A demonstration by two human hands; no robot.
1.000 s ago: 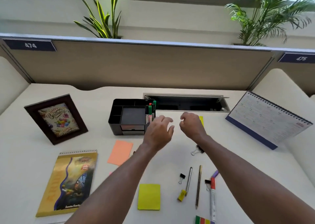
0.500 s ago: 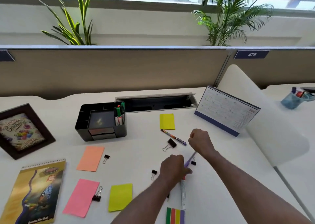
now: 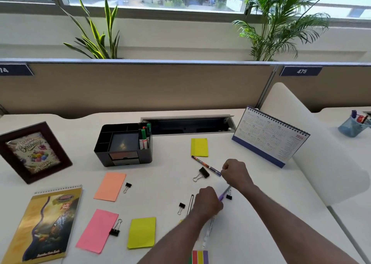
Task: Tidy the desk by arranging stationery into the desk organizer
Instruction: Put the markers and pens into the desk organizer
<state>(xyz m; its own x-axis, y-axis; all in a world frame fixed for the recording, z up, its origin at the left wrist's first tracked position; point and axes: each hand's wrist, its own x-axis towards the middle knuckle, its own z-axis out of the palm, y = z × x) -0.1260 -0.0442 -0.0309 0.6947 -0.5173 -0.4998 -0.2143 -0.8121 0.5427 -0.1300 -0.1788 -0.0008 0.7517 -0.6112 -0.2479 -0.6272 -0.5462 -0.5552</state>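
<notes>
The black desk organizer (image 3: 104,155) stands at mid-left with several markers (image 3: 143,138) upright in its right slot. My left hand (image 3: 207,202) is closed around the lower end of a purple pen (image 3: 224,193) lying near the desk's front. A silver pen (image 3: 190,203) and a white marker (image 3: 208,230) lie partly hidden under that hand. My right hand (image 3: 236,173) is curled, its fingertips pinched at the near end of a patterned pen (image 3: 204,165) that lies flat on the desk.
Binder clips (image 3: 201,173) lie scattered among yellow (image 3: 199,147), orange (image 3: 110,186) and pink (image 3: 97,230) sticky notes. A photo frame (image 3: 34,153) and notebook (image 3: 45,225) are at the left. A desk calendar (image 3: 269,137) stands at the right, behind it a cable tray (image 3: 188,125).
Both hands came back from the organizer toward the front right. The left hand closed over the pens there and the right hand settled at the patterned pen's end. The view turned right.
</notes>
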